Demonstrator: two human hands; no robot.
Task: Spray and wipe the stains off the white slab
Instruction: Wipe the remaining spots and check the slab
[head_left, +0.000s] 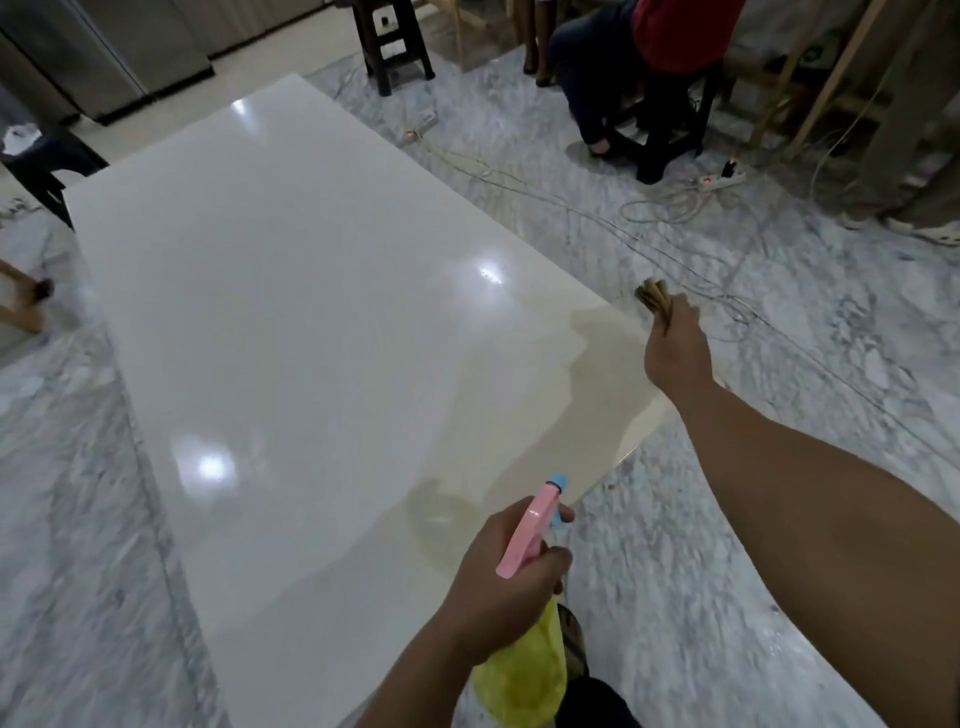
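A large glossy white slab (291, 322) lies on the marbled floor and fills the middle of the view. My left hand (506, 577) grips a spray bottle (524, 665) with a yellow body and a pink and blue trigger head, its nozzle aimed toward the slab's near right edge. My right hand (675, 353) is raised over the slab's right edge and holds a bunched tan cloth (655, 299). No stains stand out on the surface; only light reflections show.
Cables (597, 208) and a power strip (719, 179) trail across the floor right of the slab. A person sits on a dark stool (660, 130) at the back right. Another stool (395, 47) stands behind the slab, a dark chair (47, 166) at left.
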